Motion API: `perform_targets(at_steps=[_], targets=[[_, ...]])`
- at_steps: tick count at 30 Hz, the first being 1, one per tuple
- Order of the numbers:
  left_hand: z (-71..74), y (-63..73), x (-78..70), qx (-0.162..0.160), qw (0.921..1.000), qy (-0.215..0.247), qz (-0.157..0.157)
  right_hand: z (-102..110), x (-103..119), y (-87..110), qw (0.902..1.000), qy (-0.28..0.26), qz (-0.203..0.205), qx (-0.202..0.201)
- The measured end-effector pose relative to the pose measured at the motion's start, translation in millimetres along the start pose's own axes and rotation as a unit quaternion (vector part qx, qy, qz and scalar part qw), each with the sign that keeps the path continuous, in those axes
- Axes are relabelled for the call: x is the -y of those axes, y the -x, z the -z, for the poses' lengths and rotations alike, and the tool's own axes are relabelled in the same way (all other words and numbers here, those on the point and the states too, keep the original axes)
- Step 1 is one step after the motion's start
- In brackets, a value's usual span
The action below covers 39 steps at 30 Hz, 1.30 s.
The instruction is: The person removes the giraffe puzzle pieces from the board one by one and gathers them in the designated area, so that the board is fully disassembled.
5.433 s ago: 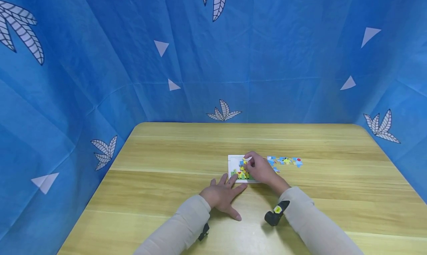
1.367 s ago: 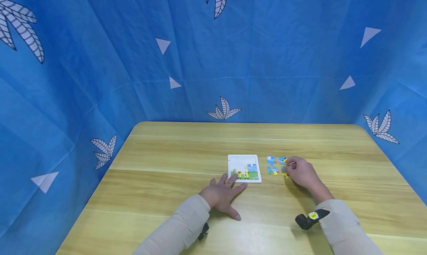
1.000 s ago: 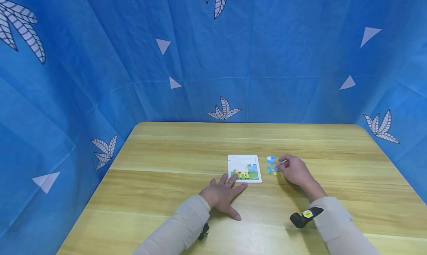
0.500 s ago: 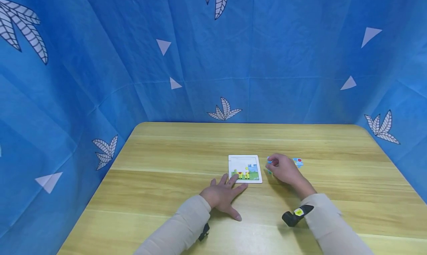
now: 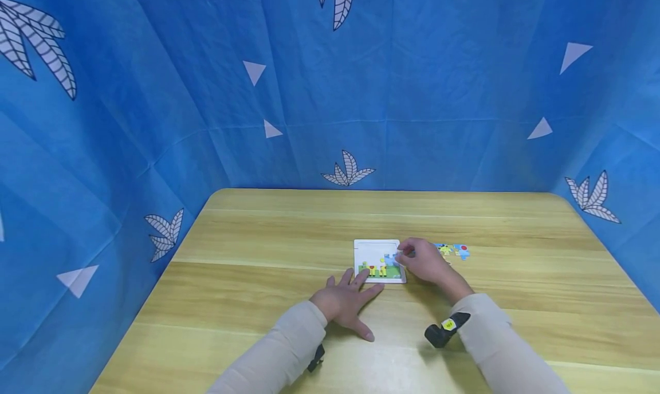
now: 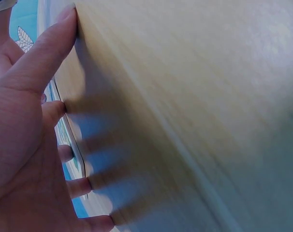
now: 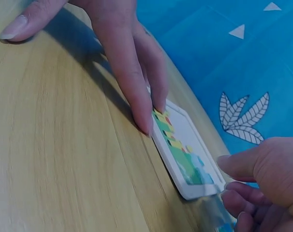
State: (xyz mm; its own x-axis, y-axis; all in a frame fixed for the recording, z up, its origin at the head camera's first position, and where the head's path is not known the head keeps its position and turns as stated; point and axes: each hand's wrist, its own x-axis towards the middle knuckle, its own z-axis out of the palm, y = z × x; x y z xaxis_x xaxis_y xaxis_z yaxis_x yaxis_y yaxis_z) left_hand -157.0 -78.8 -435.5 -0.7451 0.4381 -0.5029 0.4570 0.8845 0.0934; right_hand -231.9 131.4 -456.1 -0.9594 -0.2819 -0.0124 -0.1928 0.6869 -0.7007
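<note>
A jigsaw puzzle in a white tray (image 5: pixel 375 242) lies on the table. Green, yellow and light-blue pieces fill its lower part and right side; the upper left shows bare white. My left hand (image 5: pixel 344 303) rests beside the tray with spread fingers, fingertips at its near-left edge. My right hand (image 5: pixel 424 261) is at the tray's right edge, thumb and forefinger pinched together over a small puzzle piece mostly hidden by the fingers. In the right wrist view the right thumb (image 7: pixel 238 164) stands close by the tray's corner (image 7: pixel 195 193).
Several loose puzzle pieces (image 5: pixel 460 251) lie right of the tray, partly behind the right hand. The wooden table (image 5: pixel 247 228) reaches back to a blue curtain (image 5: pixel 309 96) with leaf prints. A black wrist camera (image 5: pixel 439 335) sits on the right sleeve.
Earlier my right hand was over the tray, then among the loose pieces. From there it has moved left, fingers pinched, to the tray's right edge. The left hand has stayed in place.
</note>
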Motion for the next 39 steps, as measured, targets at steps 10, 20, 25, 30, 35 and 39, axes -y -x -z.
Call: perform_targets(at_steps=[10,20,25,30,35,39], targets=[[-1.6,-1.4,0.7,-0.005,0.9999,-0.011,-0.002,-11,5,-8.4,0.9992,0.015,0.028,0.023],[-0.9,-1.2,0.1,-0.007,0.9998,-0.016,-0.003,-16,8,-10.6,0.9988,0.027,0.020,0.037],[-1.2,-1.3,0.3,-0.006,0.9998,-0.017,-0.005,-16,8,-11.8,0.9983,0.035,0.013,0.044],[-1.7,-1.7,1.1,-0.006,0.9998,-0.017,-0.003,-16,8,-12.7,0.9979,0.036,0.019,0.051],[-2.0,-1.7,1.7,-0.007,0.9998,-0.018,-0.001,-17,9,-13.6,0.9976,0.031,0.025,0.056],[-2.0,-1.5,1.8,-0.007,0.9998,-0.017,-0.001,-16,9,-13.7,0.9978,0.031,0.019,0.056]])
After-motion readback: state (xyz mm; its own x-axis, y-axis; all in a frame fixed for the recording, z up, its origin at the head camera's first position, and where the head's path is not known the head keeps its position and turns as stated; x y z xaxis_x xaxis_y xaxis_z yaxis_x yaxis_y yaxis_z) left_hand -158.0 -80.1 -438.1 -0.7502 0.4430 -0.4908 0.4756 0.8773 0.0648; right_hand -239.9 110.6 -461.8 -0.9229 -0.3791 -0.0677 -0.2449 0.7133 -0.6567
